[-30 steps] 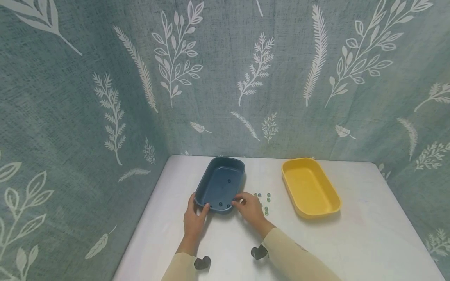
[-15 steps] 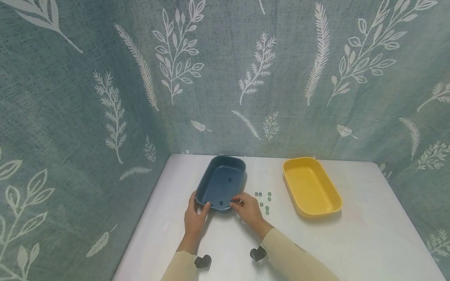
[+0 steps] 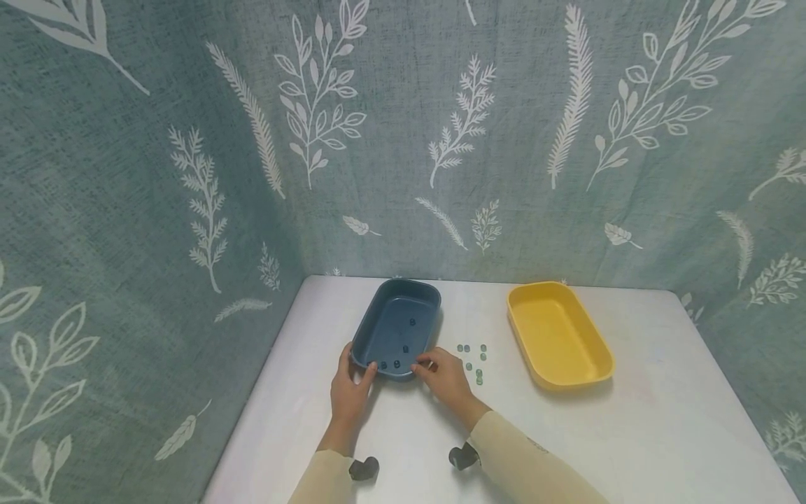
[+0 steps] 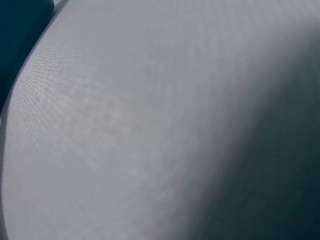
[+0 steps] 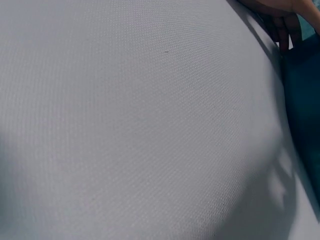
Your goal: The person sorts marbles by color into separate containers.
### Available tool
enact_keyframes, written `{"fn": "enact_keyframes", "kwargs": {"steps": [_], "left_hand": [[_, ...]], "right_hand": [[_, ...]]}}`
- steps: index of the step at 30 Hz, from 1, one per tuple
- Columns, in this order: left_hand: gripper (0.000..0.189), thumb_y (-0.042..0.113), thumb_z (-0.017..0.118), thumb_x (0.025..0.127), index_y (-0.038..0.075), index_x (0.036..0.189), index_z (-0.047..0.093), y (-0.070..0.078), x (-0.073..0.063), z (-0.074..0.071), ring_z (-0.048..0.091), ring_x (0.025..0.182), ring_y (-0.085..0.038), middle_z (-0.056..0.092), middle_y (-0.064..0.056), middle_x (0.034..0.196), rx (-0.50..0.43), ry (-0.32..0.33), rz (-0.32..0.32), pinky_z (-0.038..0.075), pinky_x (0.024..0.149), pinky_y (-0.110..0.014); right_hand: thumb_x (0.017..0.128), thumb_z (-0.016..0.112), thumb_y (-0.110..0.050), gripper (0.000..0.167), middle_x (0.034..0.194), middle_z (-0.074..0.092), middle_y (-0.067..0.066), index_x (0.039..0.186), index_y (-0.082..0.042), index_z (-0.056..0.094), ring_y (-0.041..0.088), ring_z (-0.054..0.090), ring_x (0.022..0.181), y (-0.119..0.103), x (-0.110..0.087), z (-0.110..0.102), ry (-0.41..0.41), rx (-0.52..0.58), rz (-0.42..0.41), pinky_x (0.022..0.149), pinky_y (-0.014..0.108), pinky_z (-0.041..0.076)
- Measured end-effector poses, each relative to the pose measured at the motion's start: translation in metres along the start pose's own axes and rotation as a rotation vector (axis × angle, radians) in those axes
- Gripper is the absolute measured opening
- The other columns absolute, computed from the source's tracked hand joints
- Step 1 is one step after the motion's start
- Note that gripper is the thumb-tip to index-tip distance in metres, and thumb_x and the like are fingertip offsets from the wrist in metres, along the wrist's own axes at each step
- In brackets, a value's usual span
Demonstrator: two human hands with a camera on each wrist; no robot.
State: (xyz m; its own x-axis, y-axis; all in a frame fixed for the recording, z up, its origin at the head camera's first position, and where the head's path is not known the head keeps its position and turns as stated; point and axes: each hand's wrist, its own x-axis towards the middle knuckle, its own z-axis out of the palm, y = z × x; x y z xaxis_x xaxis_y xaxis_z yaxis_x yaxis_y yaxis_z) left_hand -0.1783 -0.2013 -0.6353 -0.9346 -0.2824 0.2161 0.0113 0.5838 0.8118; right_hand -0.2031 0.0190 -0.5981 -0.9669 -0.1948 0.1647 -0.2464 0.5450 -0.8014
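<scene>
A dark blue tray [image 3: 393, 329] stands on the table, with several small dark bead-like pieces [image 3: 397, 364] in it, mostly near its front end. My left hand [image 3: 349, 395] grips the tray's near left corner, thumb over the rim and fingers along the outer side. At the near right corner is my right hand [image 3: 443, 374], its thumb and index finger bent together at the rim. Whether a piece sits between those fingertips is too small to tell. In the right wrist view, part of a hand [image 5: 280, 20] shows beside the tray's blue wall [image 5: 302, 100].
Several small pale green pieces [image 3: 479, 374] lie loose on the white table [image 3: 642, 420] right of the blue tray. Farther right stands a yellow tray [image 3: 557, 336]. A patterned cloth [image 3: 378, 140] hangs behind and along the sides.
A dark piece now shows farther inside the blue tray, just beyond my right fingertips, which have shifted slightly left along the rim. Another piece is now visible near my left thumb.
</scene>
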Motion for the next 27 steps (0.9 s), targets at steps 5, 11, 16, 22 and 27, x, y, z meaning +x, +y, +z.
{"fn": "enact_keyframes", "kwargs": {"steps": [5, 11, 16, 22, 27], "left_hand": [[0.075, 0.042, 0.067, 0.091, 0.021, 0.152, 0.029, -0.001, 0.0, 0.001, 0.035, 0.139, -0.028, 0.039, -0.005, 0.152, -0.008, -0.002, 0.001, 0.028, 0.113, -0.049], [0.074, 0.041, 0.067, 0.092, 0.021, 0.152, 0.029, 0.0, -0.001, 0.001, 0.034, 0.139, -0.029, 0.038, -0.006, 0.152, -0.011, -0.006, 0.006, 0.026, 0.114, -0.049], [0.073, 0.041, 0.066, 0.092, 0.023, 0.152, 0.029, 0.001, -0.001, 0.001, 0.035, 0.139, -0.027, 0.039, -0.004, 0.153, -0.013, 0.004, 0.004, 0.026, 0.114, -0.047], [0.073, 0.041, 0.066, 0.092, 0.021, 0.152, 0.03, 0.002, 0.0, 0.001, 0.035, 0.139, -0.028, 0.038, -0.005, 0.153, -0.001, 0.011, 0.001, 0.027, 0.113, -0.049], [0.074, 0.042, 0.066, 0.092, 0.019, 0.152, 0.031, 0.002, 0.0, 0.002, 0.034, 0.139, -0.029, 0.038, -0.005, 0.153, -0.006, 0.008, -0.011, 0.026, 0.113, -0.05]], "right_hand": [[0.088, 0.072, -0.029, 0.022, 0.091, 0.062, -0.011, 0.104, -0.013, 0.071, 0.004, 0.055, 0.075, 0.002, -0.001, 0.0, -0.002, -0.001, -0.008, 0.063, 0.02, 0.05], [0.088, 0.073, -0.027, 0.023, 0.092, 0.064, -0.009, 0.104, -0.012, 0.071, 0.005, 0.055, 0.074, 0.004, -0.002, -0.002, 0.001, 0.016, -0.026, 0.062, 0.021, 0.05], [0.087, 0.074, -0.027, 0.021, 0.092, 0.064, -0.009, 0.103, -0.014, 0.071, 0.005, 0.055, 0.073, 0.007, -0.001, -0.003, 0.011, 0.012, -0.021, 0.062, 0.021, 0.05], [0.086, 0.075, -0.028, 0.017, 0.091, 0.063, -0.013, 0.101, -0.02, 0.071, 0.004, 0.054, 0.073, 0.012, 0.0, -0.007, 0.025, -0.015, 0.015, 0.063, 0.021, 0.049], [0.087, 0.074, -0.027, 0.017, 0.09, 0.062, -0.014, 0.102, -0.021, 0.071, 0.004, 0.053, 0.075, 0.016, -0.002, -0.013, 0.002, -0.035, 0.061, 0.064, 0.022, 0.049]]}}
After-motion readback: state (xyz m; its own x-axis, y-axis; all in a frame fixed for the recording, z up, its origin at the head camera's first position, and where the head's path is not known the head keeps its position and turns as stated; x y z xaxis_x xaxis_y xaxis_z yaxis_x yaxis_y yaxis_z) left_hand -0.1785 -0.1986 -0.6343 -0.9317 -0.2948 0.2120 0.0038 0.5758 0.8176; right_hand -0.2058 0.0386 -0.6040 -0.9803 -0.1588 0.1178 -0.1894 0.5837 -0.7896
